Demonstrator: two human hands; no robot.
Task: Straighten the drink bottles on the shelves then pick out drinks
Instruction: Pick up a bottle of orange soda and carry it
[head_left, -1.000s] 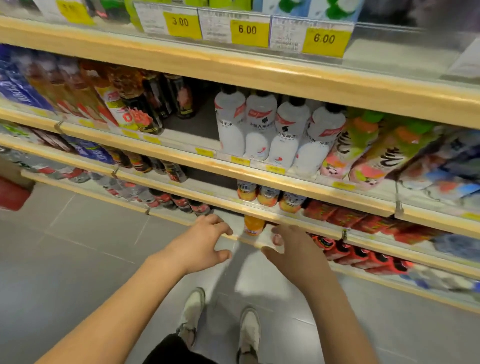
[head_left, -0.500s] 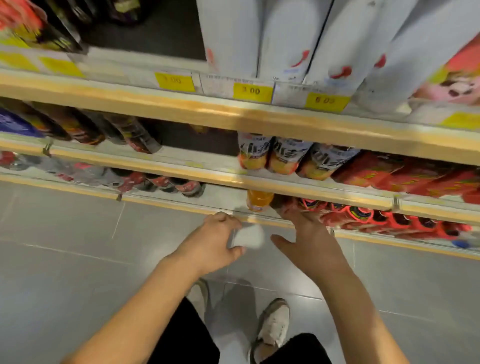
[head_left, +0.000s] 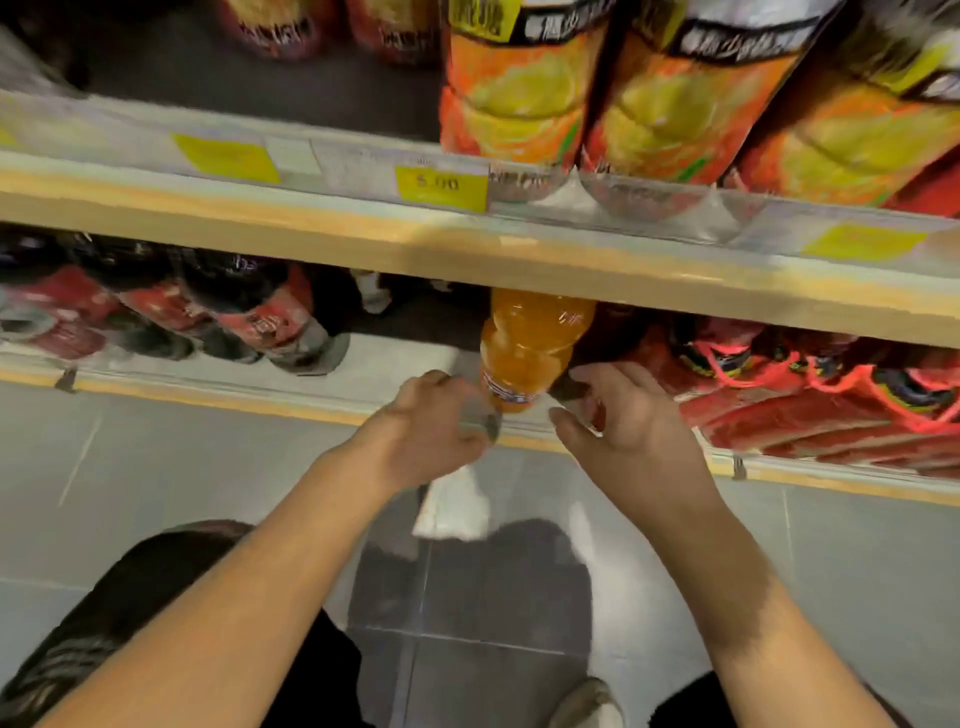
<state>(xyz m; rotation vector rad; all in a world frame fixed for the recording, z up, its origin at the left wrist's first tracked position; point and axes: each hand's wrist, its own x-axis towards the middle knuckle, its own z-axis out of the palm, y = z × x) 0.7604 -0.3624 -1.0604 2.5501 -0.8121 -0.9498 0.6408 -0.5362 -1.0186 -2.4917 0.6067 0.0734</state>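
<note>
An orange drink bottle (head_left: 535, 343) stands at the front of the bottom shelf (head_left: 395, 364), its top hidden under the shelf above. My left hand (head_left: 431, 426) is curled against the bottle's lower left side at the clear front rail; blur hides what it grips. My right hand (head_left: 623, 415) is just right of the bottle, fingers apart and holding nothing, reaching into the dark gap beside it. Large orange-labelled bottles (head_left: 675, 93) stand on the shelf above. Dark cola bottles with red labels (head_left: 249, 312) line the bottom shelf to the left.
Red-wrapped bottles (head_left: 810, 395) crowd the bottom shelf to the right. The wooden shelf edge (head_left: 467, 254) with yellow price tags (head_left: 441, 187) hangs over the bottle. Grey floor tiles (head_left: 130, 467), my knees and a shoe (head_left: 587, 701) lie below.
My view has dropped and come much closer to the lowest shelves. Both hands have moved in to either side of the orange bottle.
</note>
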